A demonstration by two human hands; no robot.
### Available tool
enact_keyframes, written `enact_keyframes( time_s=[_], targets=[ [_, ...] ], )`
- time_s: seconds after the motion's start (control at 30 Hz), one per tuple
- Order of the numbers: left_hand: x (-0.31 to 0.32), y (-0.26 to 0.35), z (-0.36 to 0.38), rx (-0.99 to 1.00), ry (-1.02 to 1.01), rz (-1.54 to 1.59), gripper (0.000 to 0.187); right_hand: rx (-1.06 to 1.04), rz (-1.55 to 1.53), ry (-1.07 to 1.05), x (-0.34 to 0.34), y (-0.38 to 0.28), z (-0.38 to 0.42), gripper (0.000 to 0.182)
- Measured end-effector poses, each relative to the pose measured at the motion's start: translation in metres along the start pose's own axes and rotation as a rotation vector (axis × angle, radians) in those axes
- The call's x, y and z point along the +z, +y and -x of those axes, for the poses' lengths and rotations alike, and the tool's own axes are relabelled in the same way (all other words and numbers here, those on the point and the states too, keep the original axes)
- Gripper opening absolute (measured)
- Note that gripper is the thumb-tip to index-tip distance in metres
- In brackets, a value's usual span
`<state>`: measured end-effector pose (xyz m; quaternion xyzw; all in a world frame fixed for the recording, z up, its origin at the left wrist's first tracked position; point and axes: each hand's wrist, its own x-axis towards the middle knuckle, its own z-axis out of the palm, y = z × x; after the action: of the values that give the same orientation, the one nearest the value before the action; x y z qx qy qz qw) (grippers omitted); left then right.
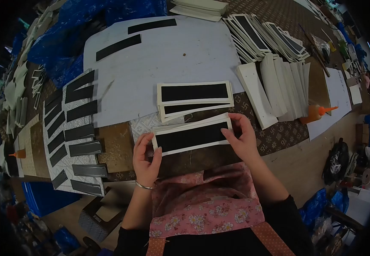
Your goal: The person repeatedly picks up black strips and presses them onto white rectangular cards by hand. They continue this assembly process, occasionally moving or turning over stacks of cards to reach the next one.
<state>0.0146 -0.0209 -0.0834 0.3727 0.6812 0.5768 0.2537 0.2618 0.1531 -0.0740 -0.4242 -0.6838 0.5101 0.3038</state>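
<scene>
Between my two hands is a white card with a black strip on it (192,136), at the table's near edge, with other card edges showing behind it. My left hand (145,154) grips its left end, thumb in front and fingers behind. At the other end, my right hand (241,132) pinches the right corner, thumb on the black face. Just beyond lies a small stack of similar black-and-white cards (194,92), the lower ones askew. Loose black strips (81,133) lie in two columns on a patterned sheet to the left.
A white board (159,55) covers the table's middle, with two black strips (151,26) at its far side. Stacked framed cards (249,36) and fanned white cards (285,87) lie at right. An orange glue bottle (315,114) is near them. Blue plastic (61,47) is at back left.
</scene>
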Motion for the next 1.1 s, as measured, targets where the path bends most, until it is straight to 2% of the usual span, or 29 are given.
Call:
enact_keyframes(
  time_s=[0.2, 0.27, 0.3, 0.33, 0.37, 0.4, 0.43, 0.47, 0.53, 0.57, 0.63, 0.7, 0.73, 0.83, 0.87, 0.9, 0.93, 0.97, 1.0, 1.07, 1.1],
  targets=[
    [0.000, 0.001, 0.000, 0.006, -0.007, -0.053, 0.043, 0.012, 0.081, -0.001, 0.001, -0.005, 0.001, 0.042],
    [0.002, 0.006, -0.001, 0.005, -0.003, -0.096, 0.045, -0.232, 0.363, 0.130, 0.007, -0.018, 0.001, 0.046],
    [0.003, 0.017, -0.002, 0.120, -0.031, -0.316, 0.045, -0.232, 0.363, 0.130, 0.010, -0.028, 0.002, 0.046],
    [0.006, 0.027, -0.003, 0.237, -0.059, -0.535, 0.046, -0.352, 0.602, 0.079, 0.012, -0.040, 0.005, 0.048],
    [0.010, 0.035, -0.005, 0.237, -0.058, -0.536, 0.046, -0.472, 0.839, 0.024, 0.017, -0.046, 0.008, 0.049],
    [0.017, 0.043, -0.006, 0.360, -0.165, -0.747, 0.050, -0.475, 0.836, 0.023, 0.023, -0.048, 0.010, 0.049],
    [0.024, 0.048, -0.006, 0.481, -0.272, -0.958, 0.054, -0.504, 0.792, -0.122, 0.030, -0.050, 0.013, 0.049],
    [0.029, 0.050, -0.002, 0.479, -0.268, -0.960, 0.054, -0.531, 0.747, -0.267, 0.036, -0.051, 0.016, 0.050],
    [0.037, 0.051, 0.004, 0.502, -0.434, -1.078, 0.065, -0.519, 0.800, -0.303, 0.039, -0.050, 0.022, 0.051],
    [0.031, 0.049, 0.004, 0.478, -0.470, -1.026, 0.073, -0.508, 0.825, -0.310, 0.033, -0.049, 0.022, 0.054],
    [0.012, 0.055, 0.002, 0.456, -0.472, -1.083, 0.073, -0.506, 0.850, -0.321, 0.017, -0.045, 0.021, 0.057],
    [-0.008, 0.055, 0.000, 0.419, -0.478, -1.150, 0.073, -0.524, 0.974, -0.231, 0.000, -0.040, 0.019, 0.051],
    [-0.015, 0.053, 0.001, 0.416, -0.465, -1.154, 0.073, -0.513, 0.943, -0.212, -0.004, -0.040, 0.019, 0.047],
    [-0.033, 0.051, 0.002, 0.372, -0.474, -1.047, 0.068, -0.571, 0.879, -0.196, -0.006, -0.040, 0.014, 0.039],
    [-0.036, 0.052, -0.003, 0.328, -0.460, -0.903, 0.065, -0.586, 0.873, -0.201, -0.006, -0.041, 0.013, 0.039],
    [-0.041, 0.052, -0.008, 0.285, -0.444, -0.758, 0.062, -0.588, 0.780, -0.181, -0.007, -0.044, 0.012, 0.035],
    [-0.045, 0.055, -0.017, 0.282, -0.429, -0.764, 0.062, -0.589, 0.688, -0.161, -0.006, -0.048, 0.009, 0.032],
    [-0.050, 0.060, -0.032, 0.340, -0.330, -0.714, 0.060, -0.601, 0.684, -0.166, -0.007, -0.055, 0.004, 0.032],
    [-0.054, 0.062, -0.049, 0.396, -0.233, -0.661, 0.058, -0.649, 0.624, -0.074, -0.008, -0.064, -0.003, 0.031],
    [-0.059, 0.057, -0.102, 0.493, -0.116, -0.658, 0.057, -0.713, 0.548, 0.066, -0.009, -0.079, -0.021, 0.031],
    [-0.059, 0.050, -0.133, 0.484, -0.089, -0.678, 0.057, -0.726, 0.547, 0.067, -0.009, -0.079, -0.032, 0.031]
  ],
)
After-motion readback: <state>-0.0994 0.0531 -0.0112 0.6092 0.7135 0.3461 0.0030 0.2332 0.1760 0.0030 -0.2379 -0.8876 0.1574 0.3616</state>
